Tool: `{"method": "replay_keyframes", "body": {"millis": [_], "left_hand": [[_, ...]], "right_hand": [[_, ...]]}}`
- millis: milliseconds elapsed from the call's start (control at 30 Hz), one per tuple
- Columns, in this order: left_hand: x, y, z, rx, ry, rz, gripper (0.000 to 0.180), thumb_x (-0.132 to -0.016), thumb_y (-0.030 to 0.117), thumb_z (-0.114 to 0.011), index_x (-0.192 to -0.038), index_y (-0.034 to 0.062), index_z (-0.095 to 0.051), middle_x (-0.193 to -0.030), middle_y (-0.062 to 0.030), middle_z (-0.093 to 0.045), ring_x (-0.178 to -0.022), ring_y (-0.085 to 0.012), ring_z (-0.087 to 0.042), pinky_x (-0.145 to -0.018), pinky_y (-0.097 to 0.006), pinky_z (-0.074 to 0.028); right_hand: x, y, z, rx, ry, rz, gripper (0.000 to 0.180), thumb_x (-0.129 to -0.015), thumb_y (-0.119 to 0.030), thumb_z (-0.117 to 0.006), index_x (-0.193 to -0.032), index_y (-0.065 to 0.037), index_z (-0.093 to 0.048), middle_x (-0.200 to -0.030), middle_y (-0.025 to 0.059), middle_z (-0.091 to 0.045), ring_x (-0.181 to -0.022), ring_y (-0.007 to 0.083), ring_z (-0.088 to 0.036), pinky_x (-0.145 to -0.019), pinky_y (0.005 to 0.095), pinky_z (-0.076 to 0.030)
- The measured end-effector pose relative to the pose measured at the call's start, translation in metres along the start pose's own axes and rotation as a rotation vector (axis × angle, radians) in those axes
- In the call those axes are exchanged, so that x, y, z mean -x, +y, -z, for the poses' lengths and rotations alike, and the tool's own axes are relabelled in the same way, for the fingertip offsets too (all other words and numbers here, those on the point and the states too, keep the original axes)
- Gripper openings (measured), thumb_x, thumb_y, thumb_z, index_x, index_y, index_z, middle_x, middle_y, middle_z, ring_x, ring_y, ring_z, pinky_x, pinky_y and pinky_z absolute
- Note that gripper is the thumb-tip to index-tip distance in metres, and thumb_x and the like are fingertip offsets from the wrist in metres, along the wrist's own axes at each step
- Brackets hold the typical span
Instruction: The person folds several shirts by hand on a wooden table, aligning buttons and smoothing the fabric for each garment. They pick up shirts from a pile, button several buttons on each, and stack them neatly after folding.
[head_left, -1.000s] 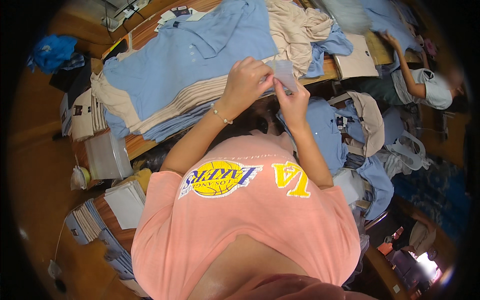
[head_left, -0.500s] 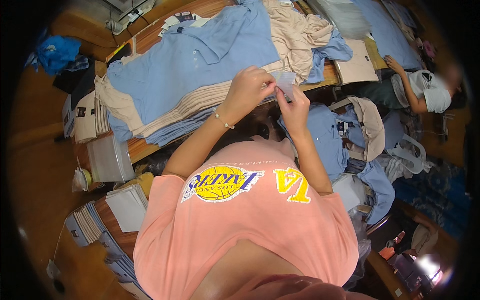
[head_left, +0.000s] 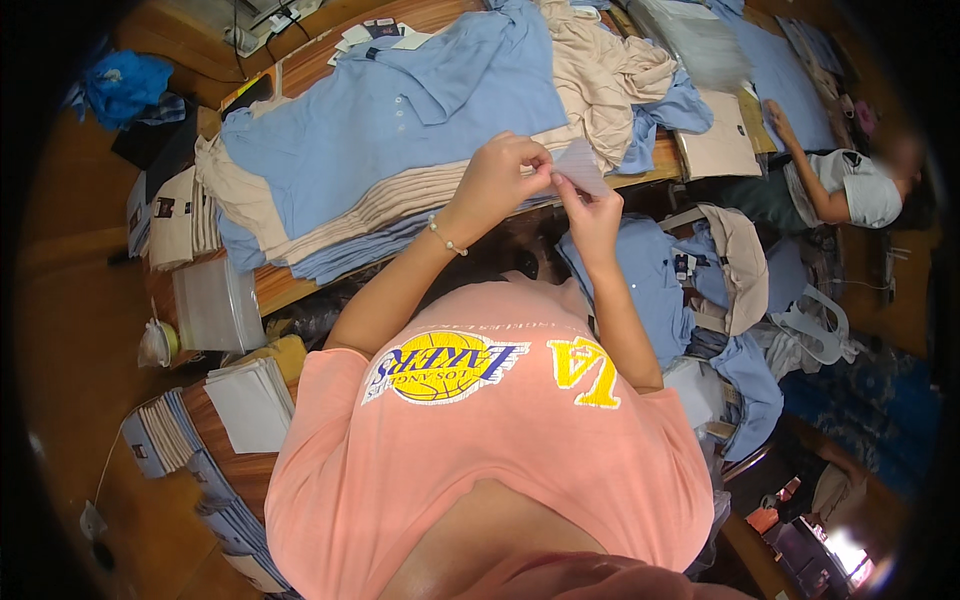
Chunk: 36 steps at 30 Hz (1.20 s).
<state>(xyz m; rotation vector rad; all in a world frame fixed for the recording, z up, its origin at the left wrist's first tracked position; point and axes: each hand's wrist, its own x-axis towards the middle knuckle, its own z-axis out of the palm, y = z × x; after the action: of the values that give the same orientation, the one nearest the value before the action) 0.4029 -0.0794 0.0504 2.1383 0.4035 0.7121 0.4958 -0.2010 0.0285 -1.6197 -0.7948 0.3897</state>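
one pale sheet [head_left: 582, 166]: just right of the blue shirt [head_left: 440, 125]; right hand [head_left: 594, 218]: thumb and fingers clamped on the sheet; left hand [head_left: 495, 182]: fingertips together at its corner; cream shirts [head_left: 400, 188]: stacked under the blue shirt.

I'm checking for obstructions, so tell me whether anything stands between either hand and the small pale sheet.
Nothing visible does: the right hand holds the small pale sheet, and the left hand's fingertips are at its near edge. The blue shirt lies beyond, not between.

Garment workshop with stacked shirts [head_left: 400, 150]
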Motion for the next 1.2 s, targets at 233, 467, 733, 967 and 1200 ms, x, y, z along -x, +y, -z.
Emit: {"method": "replay_keyframes", "body": {"millis": [233, 467, 733, 967, 1200], "left_hand": [[-0.001, -0.005, -0.001, 0.202, 0.018, 0.142, 0.010, -0.073, 0.011, -0.065, -0.078, 0.0030, -0.066, -0.072, -0.0054, -0.064, -0.065, -0.0129, -0.054, -0.061, -0.025, -0.040], [-0.001, -0.005, 0.000, 0.293, -0.067, 0.279, 0.011, -0.074, 0.013, -0.065, -0.080, 0.0034, -0.067, -0.069, 0.0008, -0.062, -0.060, -0.0051, -0.046, -0.056, -0.021, -0.037], [0.000, -0.015, -0.001, 0.259, -0.082, 0.264, 0.013, -0.075, 0.015, -0.066, -0.080, 0.0029, -0.067, -0.067, 0.0022, -0.060, -0.057, -0.0041, -0.043, -0.053, -0.019, -0.036], [0.002, -0.016, 0.004, 0.237, -0.128, 0.278, 0.015, -0.075, 0.015, -0.066, -0.081, 0.0018, -0.066, -0.065, 0.0023, -0.058, -0.058, -0.0042, -0.043, -0.054, -0.020, -0.037], [0.000, -0.013, 0.011, 0.288, -0.234, 0.327, 0.018, -0.073, 0.016, -0.064, -0.076, -0.0017, -0.063, -0.066, -0.0007, -0.058, -0.064, -0.0071, -0.049, -0.062, -0.022, -0.042]], "right_hand": [[-0.004, 0.007, -0.002, -0.364, -0.030, -0.071, 0.016, -0.080, -0.004, -0.063, -0.094, 0.004, -0.064, -0.087, 0.0050, -0.065, -0.077, 0.0095, -0.058, -0.071, 0.0232, -0.045], [-0.006, 0.007, 0.003, -0.430, -0.070, -0.143, 0.017, -0.080, -0.003, -0.063, -0.096, 0.004, -0.063, -0.089, 0.0057, -0.064, -0.080, 0.0100, -0.057, -0.072, 0.0231, -0.044], [-0.009, 0.013, 0.001, -0.435, -0.097, -0.154, 0.017, -0.080, -0.006, -0.064, -0.093, 0.004, -0.064, -0.083, 0.0040, -0.064, -0.074, 0.0080, -0.057, -0.067, 0.0220, -0.044], [-0.010, 0.023, 0.008, -0.280, -0.188, -0.256, 0.024, -0.079, -0.009, -0.064, -0.099, 0.004, -0.061, -0.092, 0.0060, -0.064, -0.082, 0.0109, -0.058, -0.074, 0.0242, -0.045], [-0.009, 0.018, 0.007, -0.329, -0.165, -0.267, 0.021, -0.077, -0.010, -0.063, -0.093, 0.003, -0.064, -0.084, 0.0056, -0.065, -0.075, 0.0107, -0.059, -0.068, 0.0251, -0.046]]}}
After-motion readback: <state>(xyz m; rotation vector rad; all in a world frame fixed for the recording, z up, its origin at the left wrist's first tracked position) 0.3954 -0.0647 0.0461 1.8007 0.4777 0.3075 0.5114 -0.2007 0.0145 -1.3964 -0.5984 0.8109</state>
